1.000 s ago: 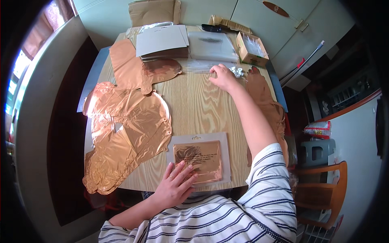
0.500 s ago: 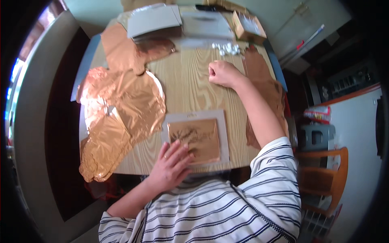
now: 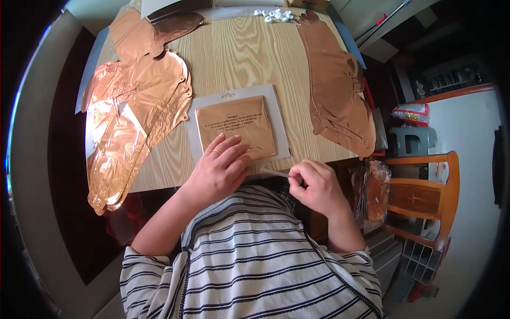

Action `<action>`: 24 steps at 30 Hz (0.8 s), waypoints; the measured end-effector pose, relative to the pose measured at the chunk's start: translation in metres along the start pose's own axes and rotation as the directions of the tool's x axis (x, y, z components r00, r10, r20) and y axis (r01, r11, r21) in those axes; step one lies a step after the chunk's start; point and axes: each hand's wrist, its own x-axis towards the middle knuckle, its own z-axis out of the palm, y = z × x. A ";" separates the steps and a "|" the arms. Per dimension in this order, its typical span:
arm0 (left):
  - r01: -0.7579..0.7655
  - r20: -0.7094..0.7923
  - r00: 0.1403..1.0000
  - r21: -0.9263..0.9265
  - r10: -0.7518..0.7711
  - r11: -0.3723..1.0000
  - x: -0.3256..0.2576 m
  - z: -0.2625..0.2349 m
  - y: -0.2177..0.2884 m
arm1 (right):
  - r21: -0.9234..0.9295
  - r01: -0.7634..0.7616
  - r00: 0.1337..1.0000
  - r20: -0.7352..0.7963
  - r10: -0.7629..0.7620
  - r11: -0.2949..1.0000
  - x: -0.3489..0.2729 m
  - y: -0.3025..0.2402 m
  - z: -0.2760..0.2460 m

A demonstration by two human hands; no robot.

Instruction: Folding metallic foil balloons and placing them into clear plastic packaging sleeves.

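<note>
A clear plastic packet [image 3: 239, 118] holds a folded square of copper-coloured foil in front of a grey card [image 3: 280, 117] with a hang hole. It lies flat near the table's front edge, dark print facing up. My left hand [image 3: 220, 165] rests over its lower edge, fingers laid out and holding nothing. Just off the packet's lower right, my right hand [image 3: 314, 183] is closed in a pinch on a thin clear plastic strip [image 3: 275, 173]. The strip runs left toward the packet; its far end is hard to make out beside my left hand.
Flat copper foil balloons [image 3: 141, 101] are heaped on the left of the wooden table [image 3: 239, 58], and another foil balloon [image 3: 340, 87] lies along the right. Small white pieces [image 3: 273, 16] sit at the back. A wooden chair [image 3: 419, 194] stands at the right, carrying clear packets [image 3: 377, 194].
My right hand has come back from the far part of the table to the packet's lower edge and now pinches the strip. My left hand stays on the packet. The view has tilted downward.
</note>
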 end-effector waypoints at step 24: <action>0.034 -0.081 0.996 -0.092 -0.041 0.995 -0.007 0.006 -0.004 | 0.069 -0.155 0.981 0.129 0.145 0.986 0.011 0.010 0.011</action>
